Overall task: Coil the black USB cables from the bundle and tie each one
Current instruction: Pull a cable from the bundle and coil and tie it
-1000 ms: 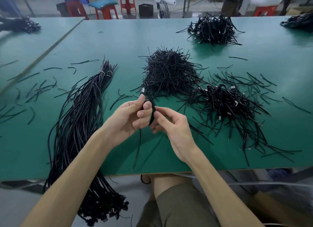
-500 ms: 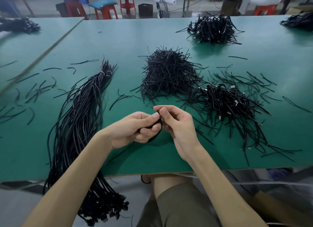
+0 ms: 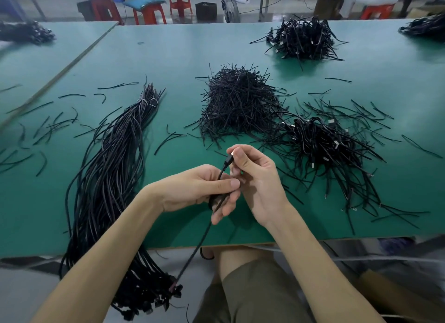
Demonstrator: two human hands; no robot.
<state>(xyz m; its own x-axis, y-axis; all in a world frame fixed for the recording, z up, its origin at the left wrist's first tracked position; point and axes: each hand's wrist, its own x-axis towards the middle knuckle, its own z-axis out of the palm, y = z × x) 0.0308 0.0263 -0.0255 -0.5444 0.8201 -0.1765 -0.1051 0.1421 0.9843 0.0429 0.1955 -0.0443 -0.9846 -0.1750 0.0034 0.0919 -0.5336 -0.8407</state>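
since half a second ago the right hand (image 3: 255,178) has risen out of the fingertip huddle and drawn the connector (image 3: 229,158) up and clear, and the small loop has passed wholly into the left. nearest the viewer, the free run of the cable (image 3: 204,236) drops from the left hand (image 3: 199,190) past the edge of the table (image 3: 72,226) toward the plug end of the bundle (image 3: 108,168), which overhangs that edge at the left. the left hand is curled round a small turn of the cable, thumb laid across it. the right hand pinches the cable by its connector between thumb and forefinger, the other fingers loosely folded. for a neat coil it seems best to keep the left thumb pressed on the gathered turns, feed the slack in even loops, and leave a short tail for tying. beyond the hands lies a mound of short ties (image 3: 238,106), to its right a heap of coiled cables (image 3: 325,149), and farther off a second heap (image 3: 303,38). the tail, earlier slanting leftward across the tabletop, now falls over the edge.
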